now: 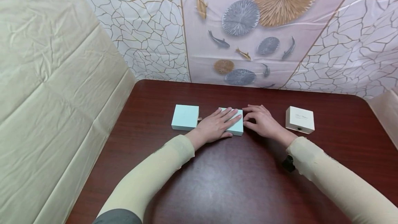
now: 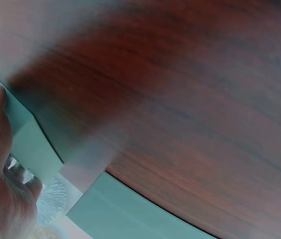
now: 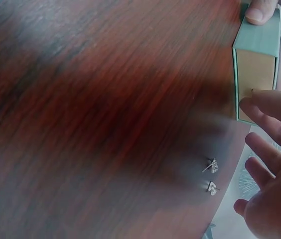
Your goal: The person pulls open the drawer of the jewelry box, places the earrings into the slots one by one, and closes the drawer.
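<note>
A pale mint drawer-style box lies near the middle of the table. My left hand rests on top of it with fingers spread, its thumb along the near side. At the box's right end, a tan drawer face shows flush with the sleeve. My right hand has thumb and forefinger tips close together right at that face; I cannot tell whether they pinch a tab there. Its other fingers are loosely bent. Two small sparkling stud earrings lie on the table close to the right hand.
A second mint box with a small ribbon tab stands to the left. Off to the right is a cream box with lettering and a dark tab. A patterned cloth hangs behind the dark red table.
</note>
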Available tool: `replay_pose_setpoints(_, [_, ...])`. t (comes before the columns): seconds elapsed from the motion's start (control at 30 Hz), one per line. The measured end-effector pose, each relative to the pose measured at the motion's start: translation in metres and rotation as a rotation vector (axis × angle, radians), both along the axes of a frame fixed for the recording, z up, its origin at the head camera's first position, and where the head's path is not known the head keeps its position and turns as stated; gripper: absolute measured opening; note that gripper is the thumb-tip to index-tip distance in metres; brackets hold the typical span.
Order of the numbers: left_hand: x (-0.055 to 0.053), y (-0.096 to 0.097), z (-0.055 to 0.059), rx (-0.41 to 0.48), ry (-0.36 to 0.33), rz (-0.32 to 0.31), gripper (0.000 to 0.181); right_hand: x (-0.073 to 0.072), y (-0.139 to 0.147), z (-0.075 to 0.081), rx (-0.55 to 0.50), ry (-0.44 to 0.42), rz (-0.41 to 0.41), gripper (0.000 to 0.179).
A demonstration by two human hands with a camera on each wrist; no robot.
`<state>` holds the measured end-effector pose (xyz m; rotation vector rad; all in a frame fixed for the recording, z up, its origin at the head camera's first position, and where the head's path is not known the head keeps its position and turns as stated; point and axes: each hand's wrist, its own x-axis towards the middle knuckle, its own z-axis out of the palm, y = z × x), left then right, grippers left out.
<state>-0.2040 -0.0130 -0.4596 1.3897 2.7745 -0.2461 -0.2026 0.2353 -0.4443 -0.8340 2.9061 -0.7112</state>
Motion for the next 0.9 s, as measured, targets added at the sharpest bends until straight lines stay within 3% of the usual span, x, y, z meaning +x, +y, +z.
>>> replay_pose_setpoints(0.9, [-0.001, 0.0, -0.002, -0.002, 0.017, -0.006, 0.076, 0.0, 0.009, -0.001, -0.001, 0.011, -0.005, 0.015])
